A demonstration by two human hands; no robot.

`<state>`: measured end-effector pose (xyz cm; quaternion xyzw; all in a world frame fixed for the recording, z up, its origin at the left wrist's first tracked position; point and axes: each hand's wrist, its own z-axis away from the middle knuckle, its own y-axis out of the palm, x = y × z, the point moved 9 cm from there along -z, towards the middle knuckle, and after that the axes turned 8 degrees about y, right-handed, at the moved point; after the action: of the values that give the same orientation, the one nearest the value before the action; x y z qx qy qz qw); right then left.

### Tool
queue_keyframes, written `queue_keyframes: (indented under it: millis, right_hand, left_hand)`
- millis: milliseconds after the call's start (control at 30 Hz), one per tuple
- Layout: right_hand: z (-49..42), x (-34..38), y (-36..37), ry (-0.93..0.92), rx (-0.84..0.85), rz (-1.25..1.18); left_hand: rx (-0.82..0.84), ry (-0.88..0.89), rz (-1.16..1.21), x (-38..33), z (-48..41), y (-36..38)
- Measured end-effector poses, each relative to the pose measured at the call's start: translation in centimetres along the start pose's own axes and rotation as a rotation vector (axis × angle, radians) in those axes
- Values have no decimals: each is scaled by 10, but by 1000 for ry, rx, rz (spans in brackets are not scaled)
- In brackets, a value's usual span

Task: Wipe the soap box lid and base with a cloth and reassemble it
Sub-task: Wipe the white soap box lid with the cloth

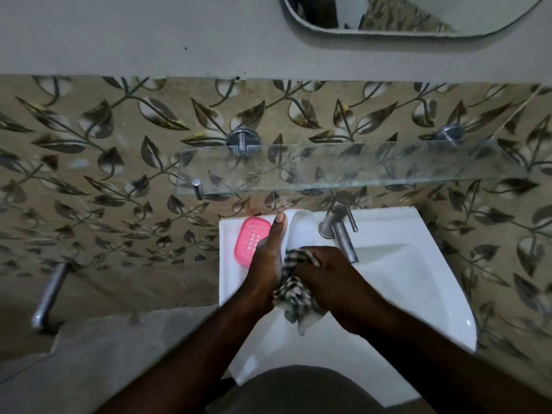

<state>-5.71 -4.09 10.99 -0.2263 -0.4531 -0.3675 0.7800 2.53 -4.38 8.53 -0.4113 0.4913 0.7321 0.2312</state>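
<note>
Cloth (294, 289) — lid (301, 228) half hidden

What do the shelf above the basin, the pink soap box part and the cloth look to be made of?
Shelf: clear glass, since the leaf tiles show through it and its edge glints.
Pink soap box part: likely moulded plastic, with a smooth uniform pink and rows of raised dots.
Cloth: woven checked fabric, soft and crumpled between the left hand and right hand.
</note>
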Motion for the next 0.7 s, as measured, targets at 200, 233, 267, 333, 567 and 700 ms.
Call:
queue_keyframes:
  millis: [200, 233, 267, 333, 567, 700]
  right_hand:
    - [-30, 11, -6, 86, 101, -603]
    - [-30, 13, -9, 72, 88, -625]
    - [-28, 12, -13, 47, 46, -610]
    - [-20, 8, -20, -19, -44, -555]
    - [9, 38, -28, -330, -225, 184]
    - [15, 21, -7, -363, -116, 713]
  left_hand:
    - [-51, -61, -68, 19, 1, -16]
    - [-39, -66, -85, 20, 2, -14]
    - [-31, -68, -112, 21, 2, -13]
    - [4, -102, -155, 26, 1, -13]
    - [26, -105, -115, 10, -2, 3]
    - [-14, -68, -145, -1, -16, -1]
